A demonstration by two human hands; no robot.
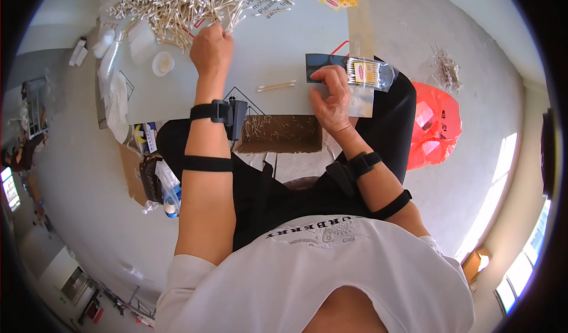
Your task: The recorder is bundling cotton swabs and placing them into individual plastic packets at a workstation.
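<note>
Cotton swabs [183,7], slender, straight, white-tipped, seemingly wooden-stemmed

Grey floor [89,167], pale wall [529,137], bright windows [520,272]

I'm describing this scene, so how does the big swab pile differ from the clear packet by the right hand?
The swab pile lies loose, its swabs pointing many ways, while the clear packet holds its swabs lined up side by side. The pile is far larger than the packet. The pile's near edge is at the left hand; the packet is beside the right hand. Both contain cotton swabs.
</note>
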